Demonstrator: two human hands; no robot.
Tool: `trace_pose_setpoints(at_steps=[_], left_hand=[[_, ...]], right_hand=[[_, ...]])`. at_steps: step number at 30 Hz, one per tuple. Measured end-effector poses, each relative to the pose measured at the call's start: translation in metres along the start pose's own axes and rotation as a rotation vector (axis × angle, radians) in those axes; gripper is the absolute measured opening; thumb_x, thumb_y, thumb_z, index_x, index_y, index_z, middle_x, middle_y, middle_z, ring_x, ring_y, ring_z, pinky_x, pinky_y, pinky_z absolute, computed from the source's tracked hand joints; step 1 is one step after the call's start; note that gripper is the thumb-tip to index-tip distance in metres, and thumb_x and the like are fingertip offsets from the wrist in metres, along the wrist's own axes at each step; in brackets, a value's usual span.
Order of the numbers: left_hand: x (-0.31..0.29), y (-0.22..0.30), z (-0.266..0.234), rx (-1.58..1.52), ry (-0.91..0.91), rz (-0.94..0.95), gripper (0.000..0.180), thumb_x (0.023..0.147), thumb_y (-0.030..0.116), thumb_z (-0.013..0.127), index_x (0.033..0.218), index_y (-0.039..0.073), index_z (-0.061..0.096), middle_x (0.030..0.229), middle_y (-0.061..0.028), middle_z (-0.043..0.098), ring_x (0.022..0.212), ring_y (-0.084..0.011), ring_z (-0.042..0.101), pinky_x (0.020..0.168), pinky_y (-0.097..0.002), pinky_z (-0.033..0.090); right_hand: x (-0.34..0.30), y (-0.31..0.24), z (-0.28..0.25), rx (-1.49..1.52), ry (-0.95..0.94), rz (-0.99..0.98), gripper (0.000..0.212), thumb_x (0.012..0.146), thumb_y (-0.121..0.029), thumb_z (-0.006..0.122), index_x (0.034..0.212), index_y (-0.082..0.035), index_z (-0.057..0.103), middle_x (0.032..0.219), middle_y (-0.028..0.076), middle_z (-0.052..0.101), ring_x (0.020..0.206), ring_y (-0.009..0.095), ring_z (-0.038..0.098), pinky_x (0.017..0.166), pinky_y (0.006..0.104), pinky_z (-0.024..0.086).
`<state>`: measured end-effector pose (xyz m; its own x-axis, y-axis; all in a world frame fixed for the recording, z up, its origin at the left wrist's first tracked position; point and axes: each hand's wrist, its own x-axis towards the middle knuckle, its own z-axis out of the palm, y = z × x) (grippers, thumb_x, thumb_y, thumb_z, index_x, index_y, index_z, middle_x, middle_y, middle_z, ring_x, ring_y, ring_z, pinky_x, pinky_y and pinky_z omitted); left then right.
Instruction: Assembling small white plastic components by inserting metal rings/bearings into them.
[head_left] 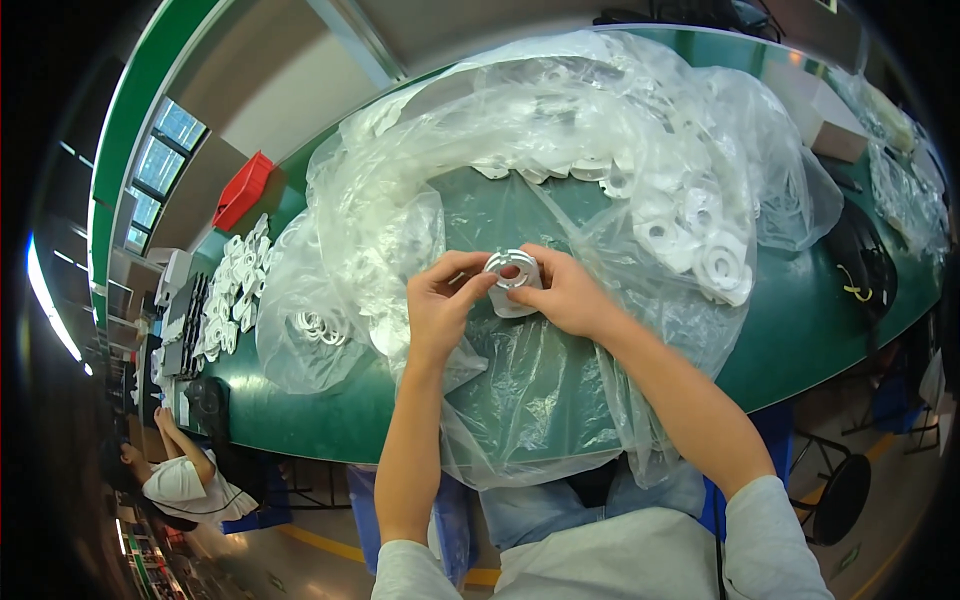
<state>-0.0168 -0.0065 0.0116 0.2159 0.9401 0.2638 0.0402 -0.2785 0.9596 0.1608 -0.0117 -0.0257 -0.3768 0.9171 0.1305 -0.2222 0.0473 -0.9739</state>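
We hold one flat white plastic ring-shaped part (512, 280) above the green table (800, 310), left hand (440, 300) and right hand (565, 292) both pinching it. Finished-looking white pieces (232, 285) lie leftward (many remain in the clear plastic bag (690, 230)).

My right hand (565, 290) covers the right side of the white ring-shaped part (512, 272), and my left hand (440, 300) covers its lower left edge, so I cannot tell its full outline. A second white piece (508, 303) under it shows only as a sliver between my fingers. The clear plastic bag (520, 160) blurs the white parts (700, 240) heaped inside; I cannot count them. My shoulders are cut off by the lower edge. The co-worker (180, 480) at lower left is warped and dim near the rim. The dark object (862, 265) at right is too murky to name.
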Motion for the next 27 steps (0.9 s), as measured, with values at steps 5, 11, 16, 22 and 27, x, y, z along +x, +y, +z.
trace_pose_setpoints(at_steps=[5,11,16,22,27], left_hand=[[-0.004,0.004,-0.001,-0.032,0.044,-0.010,0.014,0.080,-0.002,0.065,0.093,-0.004,0.066,0.083,-0.0060,0.065,0.069,-0.0095,0.058,0.060,-0.0211,0.045],[-0.004,0.001,0.003,-0.021,0.106,-0.014,0.012,0.081,-0.001,0.065,0.092,-0.004,0.066,0.082,-0.0067,0.065,0.063,-0.0094,0.056,0.054,-0.0200,0.045],[-0.005,0.002,0.006,-0.049,0.101,-0.021,0.012,0.083,0.001,0.064,0.093,-0.006,0.064,0.081,-0.0076,0.064,0.062,-0.0107,0.057,0.054,-0.0211,0.046],[-0.008,0.001,0.011,-0.065,0.154,-0.002,0.013,0.085,0.002,0.061,0.095,-0.007,0.062,0.080,-0.0086,0.064,0.062,-0.0123,0.059,0.056,-0.0230,0.048],[-0.006,0.005,0.013,-0.081,0.078,-0.056,0.016,0.085,0.002,0.061,0.099,-0.005,0.061,0.084,-0.0068,0.062,0.068,-0.0118,0.059,0.060,-0.0230,0.048]], right_hand=[[0.000,-0.001,0.007,-0.039,-0.031,-0.041,0.021,0.084,-0.001,0.058,0.105,-0.003,0.054,0.094,0.001,0.058,0.086,0.007,0.054,0.076,0.0238,0.044],[-0.002,-0.006,0.006,-0.035,-0.023,-0.061,0.025,0.084,-0.005,0.059,0.109,-0.003,0.053,0.099,0.003,0.058,0.090,0.008,0.054,0.079,0.0248,0.044],[-0.005,-0.015,0.013,-0.016,-0.005,-0.083,0.025,0.085,-0.009,0.059,0.108,-0.003,0.054,0.097,0.003,0.060,0.088,0.010,0.057,0.076,0.0255,0.046],[-0.004,-0.012,0.019,0.081,0.060,-0.073,0.018,0.089,-0.017,0.057,0.100,-0.003,0.056,0.085,0.004,0.064,0.072,0.011,0.059,0.066,0.0257,0.047],[-0.006,-0.011,0.015,0.115,0.131,-0.055,0.025,0.094,-0.025,0.048,0.095,-0.002,0.057,0.079,0.005,0.064,0.067,0.009,0.058,0.060,0.0255,0.045]])
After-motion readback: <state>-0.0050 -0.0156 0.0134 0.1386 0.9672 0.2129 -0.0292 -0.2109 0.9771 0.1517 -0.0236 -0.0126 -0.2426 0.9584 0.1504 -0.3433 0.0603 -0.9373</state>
